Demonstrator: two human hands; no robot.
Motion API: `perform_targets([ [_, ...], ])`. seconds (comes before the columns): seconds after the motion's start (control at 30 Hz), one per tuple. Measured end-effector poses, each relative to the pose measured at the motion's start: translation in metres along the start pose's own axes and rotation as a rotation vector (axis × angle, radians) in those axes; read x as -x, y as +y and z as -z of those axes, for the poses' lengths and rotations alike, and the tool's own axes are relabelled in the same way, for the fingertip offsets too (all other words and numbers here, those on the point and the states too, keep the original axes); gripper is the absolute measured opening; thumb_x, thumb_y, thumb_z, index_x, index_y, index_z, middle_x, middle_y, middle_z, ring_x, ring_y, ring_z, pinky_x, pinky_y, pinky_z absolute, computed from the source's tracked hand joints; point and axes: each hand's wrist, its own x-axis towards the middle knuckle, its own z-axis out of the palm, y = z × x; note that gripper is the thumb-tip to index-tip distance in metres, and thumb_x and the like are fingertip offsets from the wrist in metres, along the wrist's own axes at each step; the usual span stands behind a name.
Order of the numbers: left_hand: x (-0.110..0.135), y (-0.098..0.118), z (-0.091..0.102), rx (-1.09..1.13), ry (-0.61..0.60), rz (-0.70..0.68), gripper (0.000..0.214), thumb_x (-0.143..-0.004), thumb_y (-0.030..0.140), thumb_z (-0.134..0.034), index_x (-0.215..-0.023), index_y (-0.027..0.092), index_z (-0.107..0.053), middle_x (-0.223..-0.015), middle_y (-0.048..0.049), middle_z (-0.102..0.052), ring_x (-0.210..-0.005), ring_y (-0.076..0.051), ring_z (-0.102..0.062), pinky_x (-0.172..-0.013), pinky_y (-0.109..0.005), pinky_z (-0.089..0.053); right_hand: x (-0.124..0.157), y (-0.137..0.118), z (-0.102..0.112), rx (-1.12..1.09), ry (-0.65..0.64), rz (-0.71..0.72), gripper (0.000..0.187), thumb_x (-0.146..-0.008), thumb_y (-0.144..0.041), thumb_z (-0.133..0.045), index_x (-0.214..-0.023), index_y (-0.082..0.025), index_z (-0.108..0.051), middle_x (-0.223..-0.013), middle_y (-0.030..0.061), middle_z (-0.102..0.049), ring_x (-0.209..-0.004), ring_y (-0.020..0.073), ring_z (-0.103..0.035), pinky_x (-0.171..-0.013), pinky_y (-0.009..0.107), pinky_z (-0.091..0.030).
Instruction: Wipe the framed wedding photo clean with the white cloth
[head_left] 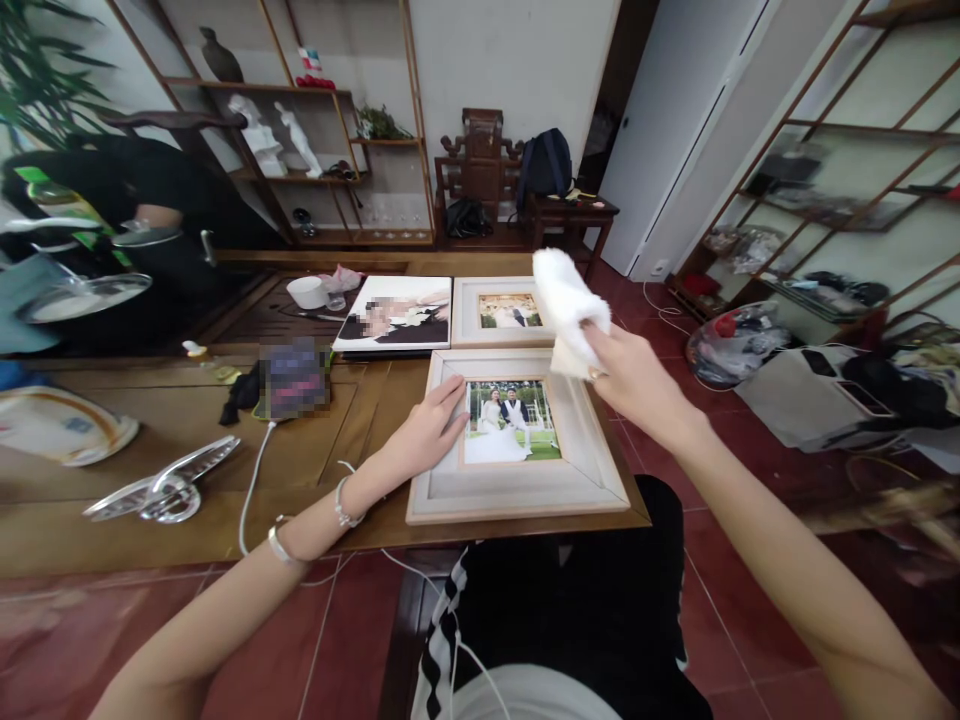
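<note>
Curved white form [532,695]; right grip [637,382] clutching fluffy cloth [564,290]; left grip [418,435] released, flat on rectangular frame [517,503]

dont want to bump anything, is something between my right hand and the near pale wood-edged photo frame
Beyond the fluffy white cloth it holds, nothing visible stands between your right hand and the near pale wood-edged photo frame. Your left hand lies on the frame's left side, not between them.

White cloth [559,285], off-white frame [589,455], red floor [352,630]
</note>
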Motion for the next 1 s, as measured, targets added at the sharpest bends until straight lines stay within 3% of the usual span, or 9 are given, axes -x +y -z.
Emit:
perform_targets([
  [0.07,0.000,0.000,0.001,0.002,0.005,-0.010,0.051,-0.096,0.035,-0.039,-0.140,0.010,-0.041,-0.149,-0.0180,-0.038,-0.139,-0.028,-0.036,-0.113,-0.046,-0.033,-0.020,-0.013,-0.021,0.052,0.052,0.098,0.065,-0.070,0.011,-0.035,-0.126,-0.016,-0.055,-0.143,0.0118,-0.047,-0.125,0.0272,-0.050,-0.095,0.041,-0.049],
  [0.13,0.000,0.000,0.001,0.001,0.010,-0.023,0.049,-0.096,0.033,-0.039,-0.138,0.009,-0.043,-0.148,-0.0191,-0.039,-0.138,-0.029,-0.037,-0.111,-0.047,-0.035,-0.035,-0.033,-0.042,0.096,-0.025,0.244,0.065,-0.073,0.013,-0.033,-0.128,-0.016,-0.054,-0.152,0.0118,-0.035,-0.136,0.0287,-0.037,-0.100,0.045,-0.046],
  [0.27,-0.001,0.000,0.001,0.013,0.012,-0.042,0.039,-0.095,0.030,-0.040,-0.124,0.009,-0.054,-0.133,-0.0213,-0.053,-0.127,-0.032,-0.050,-0.106,-0.050,-0.041,-0.044,-0.071,-0.078,0.129,-0.212,0.428,0.053,-0.086,0.004,-0.039,-0.133,-0.019,-0.050,-0.149,0.0134,-0.040,-0.138,0.0329,-0.034,-0.103,0.052,-0.040],
  [0.4,0.000,0.000,0.001,0.032,0.014,-0.050,0.033,-0.094,0.030,-0.040,-0.115,0.012,-0.059,-0.125,-0.0203,-0.059,-0.120,-0.033,-0.055,-0.103,-0.052,-0.042,-0.046,-0.080,-0.094,0.126,-0.277,0.470,0.048,-0.091,-0.002,-0.039,-0.134,-0.020,-0.048,-0.136,0.0130,-0.052,-0.130,0.0299,-0.043,-0.100,0.046,-0.040],
  [0.5,-0.001,0.002,0.001,0.054,0.025,-0.024,0.032,-0.094,0.030,-0.042,-0.117,0.015,-0.058,-0.124,-0.0172,-0.060,-0.119,-0.033,-0.055,-0.102,-0.052,-0.043,-0.048,-0.070,-0.091,0.095,-0.319,0.462,0.052,-0.087,0.001,-0.040,-0.134,-0.021,-0.049,-0.121,0.0114,-0.060,-0.112,0.0273,-0.055,-0.085,0.037,-0.044],
  [0.67,-0.001,0.004,0.003,0.049,0.015,-0.047,0.041,-0.095,0.030,-0.040,-0.130,0.014,-0.051,-0.138,-0.0178,-0.050,-0.129,-0.031,-0.048,-0.106,-0.049,-0.041,-0.041,-0.044,-0.074,0.108,-0.389,0.369,0.056,-0.080,0.005,-0.039,-0.126,-0.022,-0.057,-0.107,0.0104,-0.065,-0.095,0.0249,-0.060,-0.066,0.031,-0.038],
  [0.87,-0.001,0.000,-0.002,0.020,0.019,-0.011,0.050,-0.096,0.035,-0.038,-0.140,0.011,-0.043,-0.147,-0.0182,-0.041,-0.138,-0.029,-0.037,-0.112,-0.049,-0.034,-0.021,-0.012,-0.046,0.223,-0.506,0.181,0.067,-0.071,0.008,-0.039,-0.126,-0.024,-0.060,-0.094,0.0088,-0.068,-0.078,0.0216,-0.062,-0.059,0.030,-0.031],
  [1.0,0.001,-0.001,-0.004,0.002,0.025,-0.003,0.051,-0.096,0.034,-0.038,-0.140,0.010,-0.043,-0.148,-0.0186,-0.041,-0.139,-0.028,-0.036,-0.112,-0.049,-0.034,-0.014,0.003,-0.029,0.290,-0.482,0.129,0.064,-0.069,0.009,-0.039,-0.119,-0.022,-0.064,-0.092,0.0089,-0.068,-0.076,0.0211,-0.062,-0.061,0.031,-0.035],
])
